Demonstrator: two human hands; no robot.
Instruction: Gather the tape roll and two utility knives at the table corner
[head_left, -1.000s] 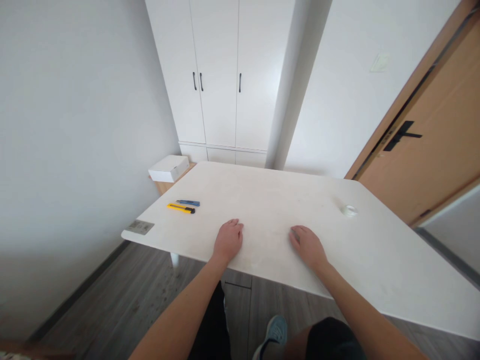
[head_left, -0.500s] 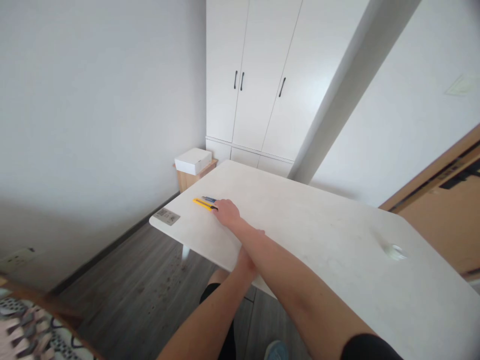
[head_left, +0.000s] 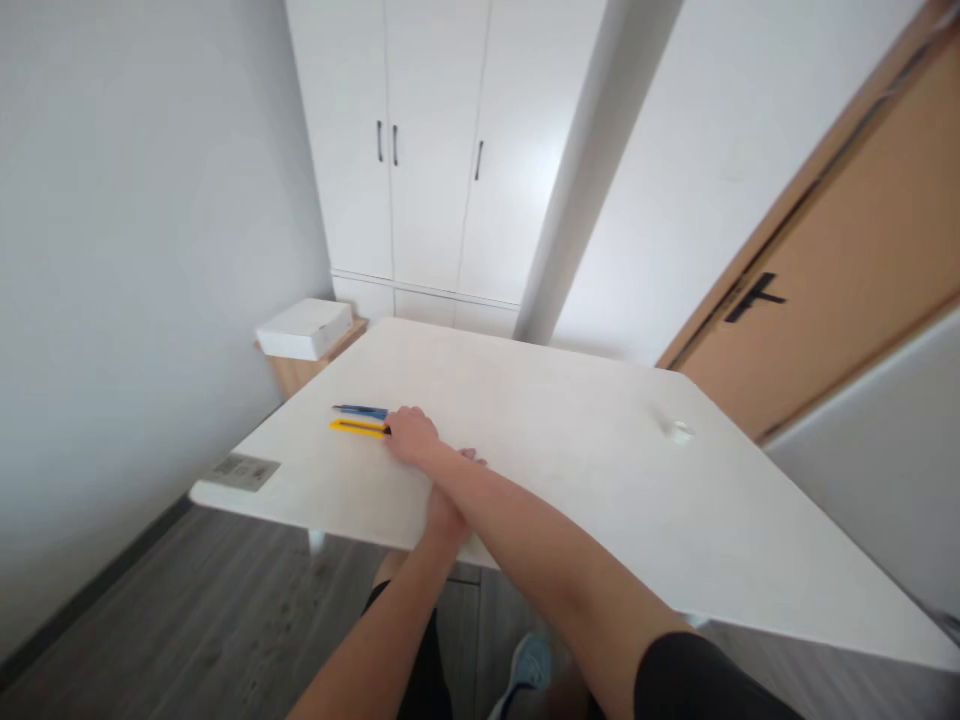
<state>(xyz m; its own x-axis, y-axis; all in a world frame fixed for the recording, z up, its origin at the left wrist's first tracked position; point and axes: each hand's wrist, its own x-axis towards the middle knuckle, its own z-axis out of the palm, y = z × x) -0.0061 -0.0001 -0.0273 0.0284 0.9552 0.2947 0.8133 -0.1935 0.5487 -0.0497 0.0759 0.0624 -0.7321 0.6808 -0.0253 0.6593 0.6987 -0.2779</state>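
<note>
My right hand (head_left: 411,435) reaches across to the left side of the white table (head_left: 540,430). Its fingers are closed over the black end of a yellow utility knife (head_left: 356,428), which lies flat. Just behind the knife is a blue pen (head_left: 360,410), roughly parallel to it, with its right end close to my fingers. My left hand (head_left: 448,512) rests on the table beneath my crossing right forearm. Only its wrist side and a few fingertips show; these look stretched out, with nothing seen in them.
A grey printed label (head_left: 241,471) sticks to the table's near left corner. Toward the right lies a small clear-and-white roundish object (head_left: 680,432), too blurred to name. A white box (head_left: 305,328) stands on a wooden cabinet beyond the left edge. Behind are a wardrobe (head_left: 431,150) and a door (head_left: 847,240).
The view has swung to the right, bringing the door and its handle into sight. More of the pen now shows beside my right hand. My arms stay crossed.
</note>
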